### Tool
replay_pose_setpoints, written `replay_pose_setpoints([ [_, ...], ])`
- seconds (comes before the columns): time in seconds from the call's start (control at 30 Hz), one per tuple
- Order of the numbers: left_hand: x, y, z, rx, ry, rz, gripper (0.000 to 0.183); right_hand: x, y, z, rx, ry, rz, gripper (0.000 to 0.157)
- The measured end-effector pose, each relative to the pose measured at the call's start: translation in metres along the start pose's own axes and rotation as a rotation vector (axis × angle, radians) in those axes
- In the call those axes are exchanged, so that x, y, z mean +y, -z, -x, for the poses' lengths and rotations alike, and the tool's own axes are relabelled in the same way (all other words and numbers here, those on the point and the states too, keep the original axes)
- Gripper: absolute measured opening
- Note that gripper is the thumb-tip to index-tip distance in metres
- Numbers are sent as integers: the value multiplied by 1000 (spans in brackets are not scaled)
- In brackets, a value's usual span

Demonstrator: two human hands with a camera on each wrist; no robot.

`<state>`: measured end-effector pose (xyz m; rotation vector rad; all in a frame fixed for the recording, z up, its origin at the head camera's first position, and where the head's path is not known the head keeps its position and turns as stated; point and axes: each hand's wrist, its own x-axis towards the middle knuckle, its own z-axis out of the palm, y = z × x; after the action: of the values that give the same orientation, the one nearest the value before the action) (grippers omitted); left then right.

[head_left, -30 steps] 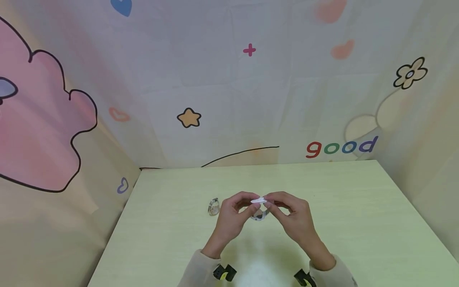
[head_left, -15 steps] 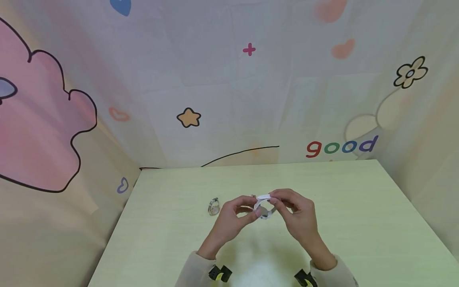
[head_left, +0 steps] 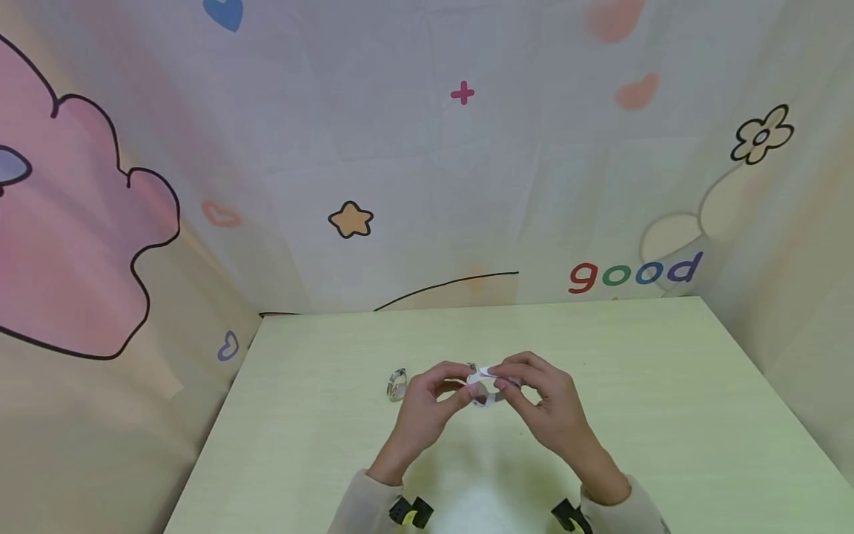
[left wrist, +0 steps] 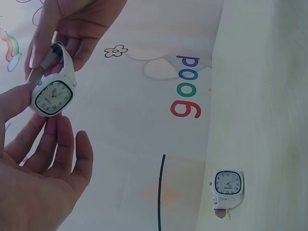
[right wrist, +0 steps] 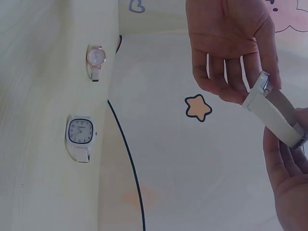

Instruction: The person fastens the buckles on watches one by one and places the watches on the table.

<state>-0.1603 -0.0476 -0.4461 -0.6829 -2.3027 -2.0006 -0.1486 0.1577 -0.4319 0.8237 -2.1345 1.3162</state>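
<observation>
A white wristwatch (head_left: 490,400), its strap buckled or folded into a loop, is held up over the table between both hands. My left hand (head_left: 423,411) pinches the watch at its squarish case, thumb on one side and fingers on the other. At the strap end, the fingers and thumb of my right hand (head_left: 550,404) grip the band. In the left wrist view the dial of the held wristwatch (left wrist: 54,96) faces the camera, ringed in black. The right wrist view shows its white strap (right wrist: 274,120) from the side; the buckle is partly covered by fingers.
On the pale table (head_left: 300,445) stands a round, rose-gold-rimmed watch (right wrist: 96,57) left of my hands. Another white square watch (right wrist: 81,131) stands behind them, mostly hidden in the head view. A printed cloth (head_left: 414,185) rises along the table's back edge.
The watch was turned and its loop showed wider half a second ago; now the right hand has come back closer to the left. The watches on the table have not moved.
</observation>
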Motion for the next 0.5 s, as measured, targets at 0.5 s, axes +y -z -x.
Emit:
replay_pose_setpoints([
  [0.5, 1, -3, 2, 37, -3, 34, 21, 0, -5, 0, -51, 35, -1, 26],
])
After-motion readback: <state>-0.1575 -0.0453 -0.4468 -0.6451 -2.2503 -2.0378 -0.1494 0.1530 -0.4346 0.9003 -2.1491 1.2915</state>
